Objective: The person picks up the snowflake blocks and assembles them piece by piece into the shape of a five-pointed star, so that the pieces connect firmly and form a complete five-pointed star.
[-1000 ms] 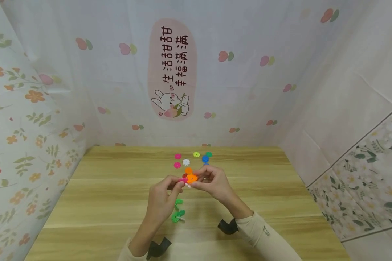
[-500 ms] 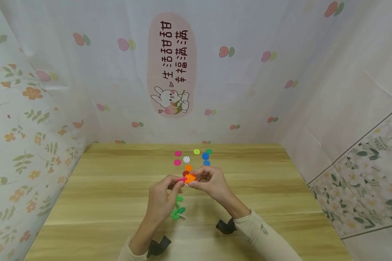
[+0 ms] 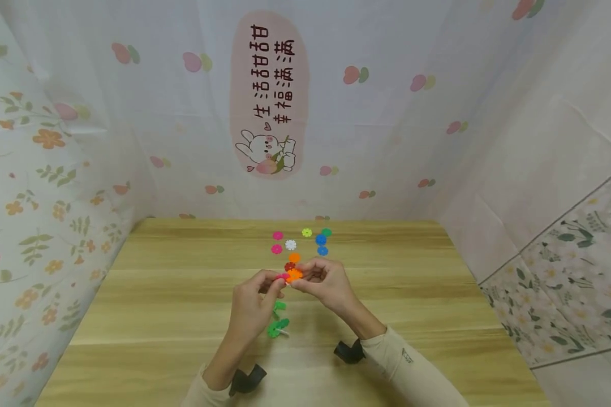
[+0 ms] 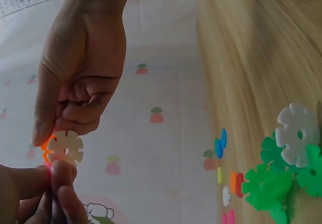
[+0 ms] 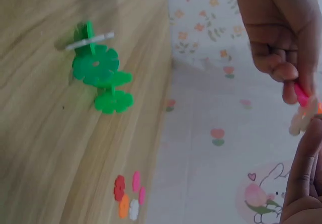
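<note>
Left hand (image 3: 249, 304) pinches the pink disc (image 3: 283, 277), right hand (image 3: 328, 284) pinches the orange disc (image 3: 294, 275); a notched white disc (image 4: 71, 141) sits close against them (exact joint hidden by fingers). All up off the counter (image 3: 158, 271), about midway between its side edges. Probably light, stiffish plastic, perhaps slick; best taken across flat faces, near the rim.

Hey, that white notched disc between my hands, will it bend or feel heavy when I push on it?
The white disc is probably stiff, since its face looks flat, without a bend. It's likely light, being thin and small beside the left hand. Its notches might catch on another piece.
</note>
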Available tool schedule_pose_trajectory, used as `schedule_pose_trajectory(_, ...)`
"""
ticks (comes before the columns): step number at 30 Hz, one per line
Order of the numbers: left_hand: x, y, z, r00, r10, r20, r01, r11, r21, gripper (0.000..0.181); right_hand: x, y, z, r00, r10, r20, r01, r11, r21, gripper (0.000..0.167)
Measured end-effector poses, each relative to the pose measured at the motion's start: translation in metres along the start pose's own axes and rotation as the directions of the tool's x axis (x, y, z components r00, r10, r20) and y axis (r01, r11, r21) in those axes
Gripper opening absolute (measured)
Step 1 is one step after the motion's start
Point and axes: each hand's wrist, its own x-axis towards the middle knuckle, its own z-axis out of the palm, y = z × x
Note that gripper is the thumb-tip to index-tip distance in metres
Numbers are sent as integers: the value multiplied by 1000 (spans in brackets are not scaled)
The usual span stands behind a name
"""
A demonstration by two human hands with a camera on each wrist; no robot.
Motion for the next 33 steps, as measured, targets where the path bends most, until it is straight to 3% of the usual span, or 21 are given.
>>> schedule_pose_trajectory(4, 0, -8, -1, 989, -139, 42, 141, 989, -34, 6, 3, 2, -7, 999, -6, 39, 9, 997, -71, 32)
schedule_pose_trajectory(9, -1, -11, -3, 964, -259, 66, 263, 963, -53, 8, 7, 12, -21, 998, 50, -46, -49, 999, 14, 31)
schedule_pose_trajectory(11, -1, -9, -3, 962, -264, 76, 269, 961, -63, 8, 8, 17, -24, 996, 76, -35, -75, 997, 25, 29)
schedule_pose_trajectory(17, 0, -1, -1, 971, -215, 103, 222, 973, -60, 10, 4, 13, -15, 986, 100, 131, -94, 994, -51, 25)
schedule_pose_trajectory(24, -1, 1, 0, 982, -170, 88, 172, 985, -21, 7, 2, 14, -12, 991, 74, 110, -70, 997, -42, 20)
schedule_pose_trajectory(27, 0, -3, 3, 981, -175, 84, 177, 984, -20, 7, 3, 17, -11, 994, 58, 94, -48, 993, -109, 22)
schedule_pose_trajectory(30, 2, -12, 6, 961, -255, 104, 261, 964, -47, 10, 8, 23, -11, 994, 68, 84, -52, 983, -175, 28)
schedule_pose_trajectory(33, 3, -28, 6, 922, -364, 132, 375, 925, -63, 13, 17, 34, -15, 995, 99, 31, -92, 980, -178, 33)
